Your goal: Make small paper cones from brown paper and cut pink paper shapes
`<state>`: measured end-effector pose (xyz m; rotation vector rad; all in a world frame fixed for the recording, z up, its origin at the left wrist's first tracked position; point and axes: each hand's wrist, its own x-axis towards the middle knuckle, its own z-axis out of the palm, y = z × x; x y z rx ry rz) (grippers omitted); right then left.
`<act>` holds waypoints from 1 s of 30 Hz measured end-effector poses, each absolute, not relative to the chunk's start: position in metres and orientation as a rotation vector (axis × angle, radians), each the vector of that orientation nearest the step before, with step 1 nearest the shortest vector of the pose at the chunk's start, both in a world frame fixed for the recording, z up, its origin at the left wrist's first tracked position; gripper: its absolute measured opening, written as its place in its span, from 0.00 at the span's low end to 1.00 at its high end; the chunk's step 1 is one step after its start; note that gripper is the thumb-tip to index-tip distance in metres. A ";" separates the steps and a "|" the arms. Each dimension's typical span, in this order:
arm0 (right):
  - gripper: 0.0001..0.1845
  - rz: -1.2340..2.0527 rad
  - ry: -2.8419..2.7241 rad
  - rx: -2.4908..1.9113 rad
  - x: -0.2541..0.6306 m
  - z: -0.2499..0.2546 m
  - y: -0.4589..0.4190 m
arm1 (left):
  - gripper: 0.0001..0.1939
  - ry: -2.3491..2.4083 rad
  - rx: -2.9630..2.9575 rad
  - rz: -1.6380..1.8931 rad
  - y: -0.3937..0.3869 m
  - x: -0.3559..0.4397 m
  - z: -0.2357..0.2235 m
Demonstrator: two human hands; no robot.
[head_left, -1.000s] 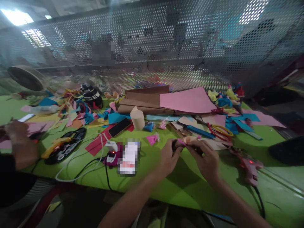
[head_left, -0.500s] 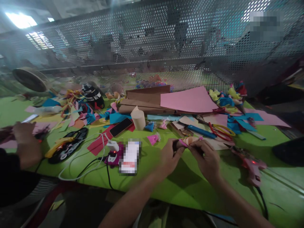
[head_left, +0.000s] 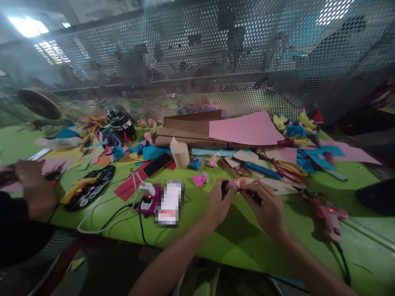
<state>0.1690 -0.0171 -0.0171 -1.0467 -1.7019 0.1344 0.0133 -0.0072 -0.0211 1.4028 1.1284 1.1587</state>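
Note:
A small pink and cream paper piece (head_left: 243,182), too blurred to tell its exact shape, is pinched between both my hands above the green table. My left hand (head_left: 221,201) closes on its left end, thumb pressed against the fingers. At the right end my right hand (head_left: 266,202) grips it, fingers curled and partly hiding it. Just left of my hands lies a pink paper bow (head_left: 200,179) with clear wrap. Beyond sit a blue bow (head_left: 195,163) and a pale pink bow (head_left: 213,160). To the right rests a pink glue gun (head_left: 331,222), its red light lit.
Scissors (head_left: 290,169) and a blue cutter (head_left: 263,170) lie behind my hands. A cream paper roll (head_left: 180,154) stands near a dark phone (head_left: 157,165). Left are a power socket (head_left: 148,202), looping cables and a lit phone (head_left: 169,204). A co-worker's hand (head_left: 29,170) is far left.
My hands have shifted very slightly left with the paper piece, and more of its pale side shows between them. The co-worker's hand has moved slightly.

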 end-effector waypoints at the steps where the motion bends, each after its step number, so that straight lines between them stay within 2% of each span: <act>1: 0.05 0.141 -1.701 -1.049 0.169 -0.017 -0.017 | 0.18 1.118 1.400 1.159 -0.007 0.013 -0.021; 12: 0.04 0.133 -1.679 -1.076 0.170 -0.017 -0.018 | 0.17 1.116 1.440 1.151 -0.007 0.013 -0.023; 21: 0.08 0.176 -1.736 -1.042 0.171 -0.016 -0.020 | 0.14 1.139 1.458 1.151 -0.007 0.013 -0.020; 30: 0.09 0.236 -1.735 -1.037 0.171 -0.014 -0.022 | 0.17 1.115 1.453 1.182 -0.006 0.013 -0.025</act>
